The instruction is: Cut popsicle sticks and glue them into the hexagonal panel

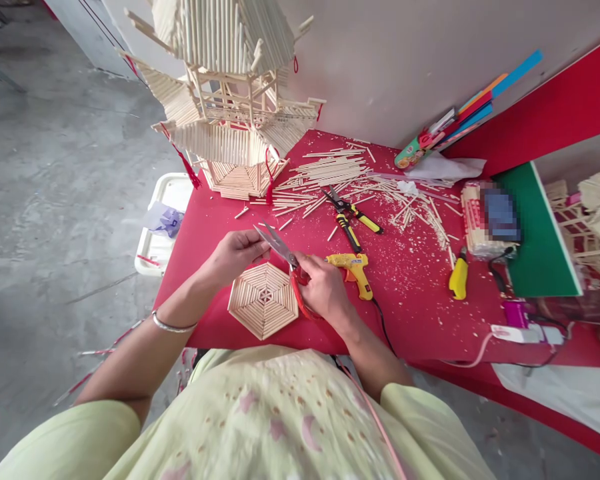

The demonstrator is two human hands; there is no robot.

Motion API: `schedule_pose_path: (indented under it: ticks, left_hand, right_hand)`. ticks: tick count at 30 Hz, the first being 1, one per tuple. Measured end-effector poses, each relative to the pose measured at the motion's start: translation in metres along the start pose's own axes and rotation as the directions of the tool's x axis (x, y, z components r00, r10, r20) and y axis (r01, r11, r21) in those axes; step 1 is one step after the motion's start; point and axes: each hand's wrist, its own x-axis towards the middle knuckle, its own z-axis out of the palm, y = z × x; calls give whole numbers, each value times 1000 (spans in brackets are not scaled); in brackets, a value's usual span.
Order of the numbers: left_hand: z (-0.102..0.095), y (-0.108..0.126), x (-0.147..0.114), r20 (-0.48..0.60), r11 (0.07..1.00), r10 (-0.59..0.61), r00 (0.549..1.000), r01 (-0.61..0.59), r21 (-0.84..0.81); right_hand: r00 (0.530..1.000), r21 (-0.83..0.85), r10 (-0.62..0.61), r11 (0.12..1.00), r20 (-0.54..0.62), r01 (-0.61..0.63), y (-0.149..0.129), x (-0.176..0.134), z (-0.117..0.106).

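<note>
My right hand (325, 287) grips a pair of red-handled scissors (279, 247), whose blades stand apart and point up and left. My left hand (237, 257) is closed in a pinch beside the blade tips; whatever lies between its fingers is too small to make out. Below both hands a hexagonal panel of wooden sticks (263, 303) lies flat near the table's front edge. To the right of my right hand rests a yellow hot glue gun (353, 270). Behind it lie black-and-yellow pliers (350, 217) with their handles spread.
A tall stick pagoda model (230, 127) with red tassels stands at the back left. Loose sticks (330, 170) and shavings cover the red table (405, 320). A yellow-handled cutter (459, 277), a stick bundle (475, 223) and a power strip (525, 333) lie at right.
</note>
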Motion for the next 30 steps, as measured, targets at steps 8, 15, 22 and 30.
schedule_pose_path:
  ticks: [8, 15, 22, 30]
  left_hand:
    - [9, -4, 0, 83, 999, -47, 995, 49, -21]
    - [14, 2, -4, 16, 993, -49, 999, 51, -104]
    - [-2, 7, -13, -202, 996, 94, 975, -91, 24]
    - [-34, -7, -33, -298, 999, 10, 955, -22, -37]
  right_hand:
    - [998, 65, 66, 996, -15, -65, 6, -16, 2]
    - [977, 208, 167, 968, -133, -138, 7, -20, 1]
    - [912, 16, 347, 936, -220, -353, 22, -27, -50]
    - [626, -327, 726, 540, -284, -775, 106, -56, -87]
